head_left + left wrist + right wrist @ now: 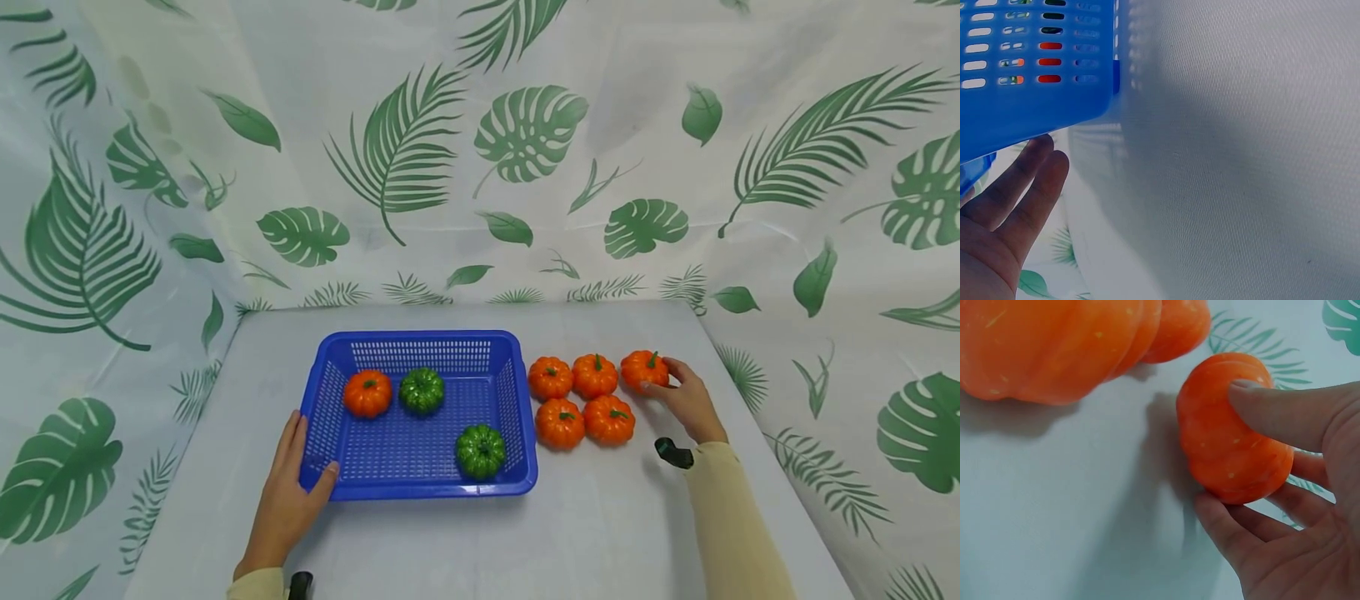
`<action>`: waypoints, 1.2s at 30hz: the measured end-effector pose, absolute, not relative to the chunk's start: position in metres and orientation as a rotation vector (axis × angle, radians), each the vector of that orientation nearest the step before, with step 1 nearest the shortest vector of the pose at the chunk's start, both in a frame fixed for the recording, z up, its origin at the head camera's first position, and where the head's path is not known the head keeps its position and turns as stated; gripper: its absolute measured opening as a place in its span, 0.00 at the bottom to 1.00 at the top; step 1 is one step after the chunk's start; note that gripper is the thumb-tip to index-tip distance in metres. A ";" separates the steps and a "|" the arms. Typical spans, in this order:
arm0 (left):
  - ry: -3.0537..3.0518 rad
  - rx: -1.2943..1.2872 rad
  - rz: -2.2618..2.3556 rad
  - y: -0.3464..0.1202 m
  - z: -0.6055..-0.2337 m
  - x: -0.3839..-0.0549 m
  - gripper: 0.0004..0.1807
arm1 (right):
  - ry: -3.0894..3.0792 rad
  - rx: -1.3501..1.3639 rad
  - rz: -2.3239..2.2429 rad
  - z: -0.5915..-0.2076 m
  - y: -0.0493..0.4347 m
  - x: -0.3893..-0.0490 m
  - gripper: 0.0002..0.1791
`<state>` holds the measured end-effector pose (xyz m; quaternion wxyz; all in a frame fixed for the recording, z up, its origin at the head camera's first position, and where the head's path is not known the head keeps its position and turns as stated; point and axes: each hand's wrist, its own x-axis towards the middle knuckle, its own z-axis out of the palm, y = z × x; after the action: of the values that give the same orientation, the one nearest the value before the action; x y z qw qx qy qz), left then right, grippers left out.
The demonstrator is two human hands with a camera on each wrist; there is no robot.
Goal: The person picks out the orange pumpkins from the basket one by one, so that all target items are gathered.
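My right hand (686, 402) holds an orange pumpkin (642, 369) at the far right of a group of small orange pumpkins. In the right wrist view the thumb lies over the held pumpkin (1229, 444) and the fingers reach under it. My left hand (288, 492) rests against the front left corner of a blue plastic basket (405, 490). The left wrist view has straight fingers (1047, 184) at the basket's rim (1022, 134). Inside the basket sit one orange pumpkin (367, 393) and two green pumpkins, one at the back (422, 391) and one at the front right (481, 452).
Several more orange pumpkins (559, 424) stand close together just right of the basket, on a white table (480, 550). A white sheet with green leaf prints (427, 275) hangs behind and at both sides.
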<state>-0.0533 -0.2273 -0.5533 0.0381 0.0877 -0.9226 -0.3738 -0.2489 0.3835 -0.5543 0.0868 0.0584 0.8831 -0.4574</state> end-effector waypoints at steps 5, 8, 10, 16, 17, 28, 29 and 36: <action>-2.830 0.267 -1.150 -0.227 -0.552 -0.054 0.52 | 2.653 0.170 -1.326 -0.553 0.380 -0.253 0.49; -2.831 0.265 -1.143 -0.227 -0.551 -0.055 0.52 | 2.657 0.170 -1.284 -0.550 0.377 -0.254 0.50; -2.831 0.262 -1.139 -0.227 -0.552 -0.055 0.52 | 2.657 0.177 -1.258 -0.547 0.375 -0.253 0.50; -2.830 0.259 -1.154 -0.228 -0.549 -0.054 0.52 | 2.652 0.202 -1.201 -0.545 0.369 -0.255 0.51; -2.832 0.258 -1.155 -0.228 -0.549 -0.054 0.52 | 2.653 0.205 -1.192 -0.546 0.369 -0.255 0.51; -2.822 0.251 -1.162 -0.229 -0.552 -0.053 0.51 | 2.658 0.212 -1.174 -0.547 0.364 -0.252 0.52; -2.823 0.251 -1.161 -0.229 -0.552 -0.053 0.51 | 2.654 0.217 -1.179 -0.547 0.363 -0.251 0.52; -2.835 0.251 -1.163 -0.228 -0.552 -0.053 0.52 | 2.635 0.238 -1.184 -0.551 0.364 -0.247 0.57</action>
<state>-0.0526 -0.2280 -0.5517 0.0336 0.0817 -0.9215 -0.3782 -0.2468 0.3641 -0.5513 0.1212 0.0814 0.9023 -0.4056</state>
